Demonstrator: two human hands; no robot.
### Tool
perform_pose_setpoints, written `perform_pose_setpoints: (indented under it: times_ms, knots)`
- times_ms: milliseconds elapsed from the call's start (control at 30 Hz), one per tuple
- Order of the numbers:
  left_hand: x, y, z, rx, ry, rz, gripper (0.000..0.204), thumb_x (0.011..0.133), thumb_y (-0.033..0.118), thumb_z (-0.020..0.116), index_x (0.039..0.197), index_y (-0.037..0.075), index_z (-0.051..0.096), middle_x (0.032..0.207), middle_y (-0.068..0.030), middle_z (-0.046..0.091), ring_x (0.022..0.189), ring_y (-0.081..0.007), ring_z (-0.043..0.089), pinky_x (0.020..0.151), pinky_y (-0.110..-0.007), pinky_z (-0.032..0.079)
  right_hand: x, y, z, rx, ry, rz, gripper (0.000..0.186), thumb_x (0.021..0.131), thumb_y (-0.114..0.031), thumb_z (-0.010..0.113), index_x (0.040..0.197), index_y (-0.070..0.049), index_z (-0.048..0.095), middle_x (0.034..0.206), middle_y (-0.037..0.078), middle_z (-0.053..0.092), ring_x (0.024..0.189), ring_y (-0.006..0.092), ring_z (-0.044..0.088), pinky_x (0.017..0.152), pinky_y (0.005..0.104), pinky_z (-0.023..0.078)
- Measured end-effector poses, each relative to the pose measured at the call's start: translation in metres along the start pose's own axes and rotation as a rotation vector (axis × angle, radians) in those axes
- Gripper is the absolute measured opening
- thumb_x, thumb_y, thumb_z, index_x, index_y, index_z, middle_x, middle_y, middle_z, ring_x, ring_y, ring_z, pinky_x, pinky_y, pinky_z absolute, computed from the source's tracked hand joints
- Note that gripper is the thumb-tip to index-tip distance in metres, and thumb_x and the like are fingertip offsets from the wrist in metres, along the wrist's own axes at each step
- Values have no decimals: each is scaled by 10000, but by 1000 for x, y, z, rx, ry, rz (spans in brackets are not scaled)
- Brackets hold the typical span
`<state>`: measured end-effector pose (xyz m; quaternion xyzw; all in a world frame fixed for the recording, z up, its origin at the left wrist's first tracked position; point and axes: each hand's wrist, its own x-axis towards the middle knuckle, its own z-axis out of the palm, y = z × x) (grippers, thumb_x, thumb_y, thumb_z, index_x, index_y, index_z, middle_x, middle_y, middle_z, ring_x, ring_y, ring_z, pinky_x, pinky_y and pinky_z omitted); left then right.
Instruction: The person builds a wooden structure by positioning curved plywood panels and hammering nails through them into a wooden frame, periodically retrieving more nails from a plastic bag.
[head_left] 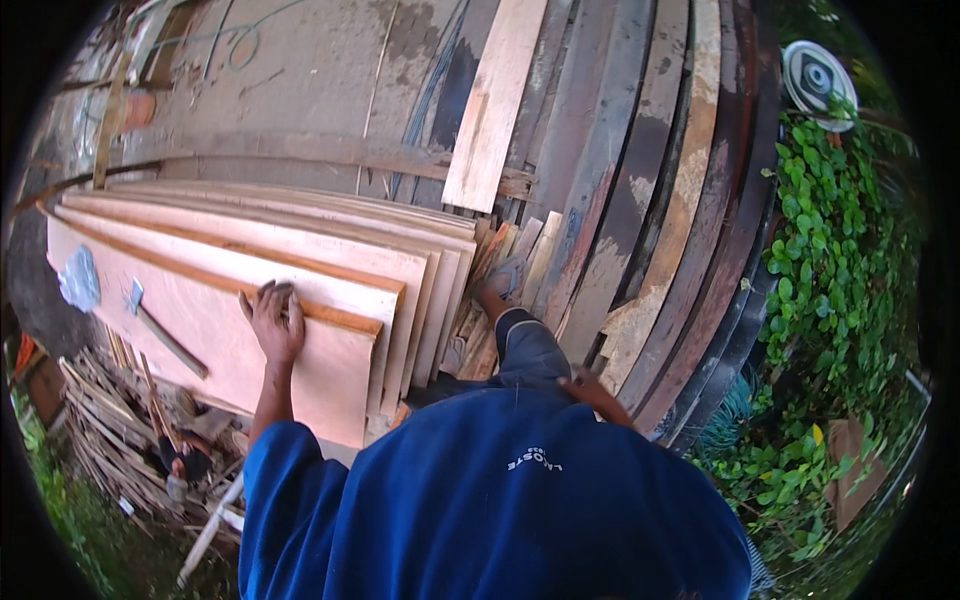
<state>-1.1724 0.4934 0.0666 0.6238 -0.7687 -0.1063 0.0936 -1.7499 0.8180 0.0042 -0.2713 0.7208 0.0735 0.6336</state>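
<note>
Several pinkish plywood panels (310,380) lean one against another on my left, their upper edges stepping back. My left hand (275,322) rests on the front panel near its brown upper edge, fingers apart and slightly bent. On that same panel lie a hammer (168,340) with a long handle and a clear plastic bag (79,279), both farther left than my hand. Low beside my thigh is my right hand (580,384); its fingers are mostly hidden and blurred, and nothing in it can be made out.
Long weathered planks (640,200) run away on the right, with a pale board (497,100) across them. My sandalled foot (500,285) stands among wood offcuts. Leafy plants (820,230) border the right side. A person (188,457) is low at left near piled sticks (100,425).
</note>
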Motion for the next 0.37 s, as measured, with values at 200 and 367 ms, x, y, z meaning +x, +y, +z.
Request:
perform_pose_setpoints:
  times_ms: [200, 367]
  knots:
    - [18, 3, -5, 34, 33, 4, 167, 958, 230, 632, 1027, 107, 723, 1130, -57, 740, 1253, -270, 617, 1257, -579, 158, -5, 39, 6, -18, -124, -163, 480, 945, -225, 664, 1373, -7, 668, 1170, 237, 760, 1080, 354, 731, 957, 441, 560]
    - [0, 0, 3, 47, 28, -100, 190, 959, 256, 628, 1020, 102, 721, 1165, -57, 730, 1275, -278, 600, 1265, -560, 179, -63, 16, -62, 395, -71, 41, 442, 979, -240, 651, 1396, -96, 688, 1200, 184, 769, 1067, 300, 744, 954, 427, 566]
